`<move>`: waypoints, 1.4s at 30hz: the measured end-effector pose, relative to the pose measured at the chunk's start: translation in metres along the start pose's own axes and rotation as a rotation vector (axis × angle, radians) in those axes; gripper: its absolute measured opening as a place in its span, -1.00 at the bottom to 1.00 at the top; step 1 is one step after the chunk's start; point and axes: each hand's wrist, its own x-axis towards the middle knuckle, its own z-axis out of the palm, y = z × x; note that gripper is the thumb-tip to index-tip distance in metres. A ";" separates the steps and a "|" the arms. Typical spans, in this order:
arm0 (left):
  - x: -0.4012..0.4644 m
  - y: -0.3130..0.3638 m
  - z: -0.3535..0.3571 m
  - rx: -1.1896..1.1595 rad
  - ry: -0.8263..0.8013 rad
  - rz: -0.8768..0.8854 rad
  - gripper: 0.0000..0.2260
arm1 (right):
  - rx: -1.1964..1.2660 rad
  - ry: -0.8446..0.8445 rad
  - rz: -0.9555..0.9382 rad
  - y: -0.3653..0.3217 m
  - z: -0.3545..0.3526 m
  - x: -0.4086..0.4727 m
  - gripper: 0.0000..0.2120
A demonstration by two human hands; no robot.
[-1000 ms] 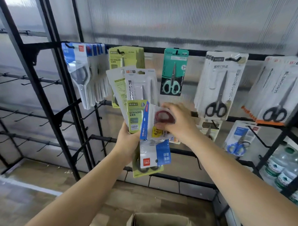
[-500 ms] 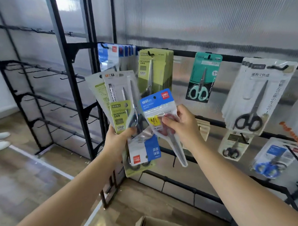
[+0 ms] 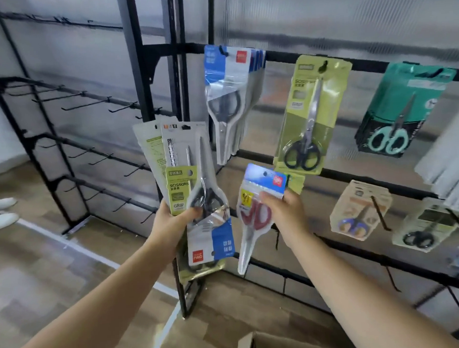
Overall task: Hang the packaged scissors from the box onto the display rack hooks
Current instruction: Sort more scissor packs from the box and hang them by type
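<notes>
A red-handled scissors pack (image 3: pixel 255 214), pinched in the right hand (image 3: pixel 285 213), hangs in the air before the black display rack (image 3: pixel 349 62). The left hand (image 3: pixel 172 221) grips a fanned bundle of scissors packs (image 3: pixel 189 181); a cardboard box (image 3: pixel 259 342) sits below.

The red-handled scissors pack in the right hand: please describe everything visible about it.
The red-handled scissors pack is a clear plastic sleeve with a blue header card, a red logo square, a round hang hole and a yellow sticker. The scissors inside point downward. It hangs roughly upright, slightly tilted, before the rack's lower bars, not on any hook. Only the right hand touches it, pinching it just under the header.
</notes>
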 end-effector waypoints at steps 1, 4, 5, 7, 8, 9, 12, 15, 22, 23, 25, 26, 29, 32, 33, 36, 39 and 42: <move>0.007 0.000 -0.008 0.003 -0.015 -0.007 -0.71 | 0.009 0.006 0.014 0.003 0.015 0.003 -0.98; 0.025 0.000 -0.029 0.023 -0.054 -0.023 -0.71 | -0.039 0.039 0.062 0.014 0.051 0.015 -0.68; 0.030 0.000 -0.035 0.031 -0.062 -0.031 -0.71 | -0.056 0.039 0.080 0.017 0.061 0.018 -0.64; 0.039 -0.003 -0.049 0.033 -0.059 -0.054 -0.71 | -0.107 0.014 0.133 0.021 0.079 0.024 -0.63; 0.043 -0.005 -0.055 0.034 -0.057 -0.062 -0.71 | -0.131 -0.008 0.160 0.023 0.087 0.027 -0.64; 0.046 -0.007 -0.061 0.043 -0.062 -0.061 -0.72 | -0.153 -0.030 0.181 0.025 0.095 0.030 -0.66; 0.056 -0.013 -0.074 0.083 -0.106 -0.055 -0.70 | -0.205 -0.055 0.239 0.030 0.114 0.038 -0.70; 0.064 -0.018 -0.077 0.092 -0.141 -0.064 -0.69 | -0.200 -0.037 0.263 0.031 0.126 0.044 -0.72; 0.081 -0.022 -0.071 0.097 -0.236 -0.073 -0.67 | -0.189 -0.083 0.247 0.035 0.132 0.051 -0.82; 0.082 -0.022 -0.070 0.094 -0.245 -0.080 -0.67 | -0.177 -0.075 0.248 0.036 0.131 0.051 -0.83; 0.085 -0.022 -0.070 0.096 -0.257 -0.089 -0.66 | -0.157 -0.068 0.257 0.041 0.129 0.050 -0.83; 0.086 -0.021 -0.070 0.101 -0.263 -0.087 -0.66 | -0.147 -0.068 0.264 0.043 0.128 0.049 -0.83; 0.091 -0.022 -0.071 0.106 -0.263 -0.075 -0.66 | -0.099 -0.030 0.272 0.048 0.127 0.048 -0.80; 0.094 -0.024 -0.072 0.117 -0.254 -0.070 -0.66 | -0.091 -0.017 0.256 0.050 0.128 0.049 -0.72; 0.095 -0.025 -0.073 0.122 -0.251 -0.069 -0.66 | -0.096 -0.027 0.248 0.052 0.128 0.048 -0.71; 0.097 -0.025 -0.075 0.127 -0.246 -0.069 -0.66 | -0.078 -0.040 0.233 0.053 0.131 0.046 -0.66; 0.098 -0.025 -0.075 0.126 -0.263 -0.070 -0.67 | -0.037 -0.016 0.226 0.053 0.133 0.047 -0.65; 0.098 -0.024 -0.075 0.120 -0.285 -0.070 -0.67 | 0.003 0.036 0.232 0.053 0.134 0.046 -0.63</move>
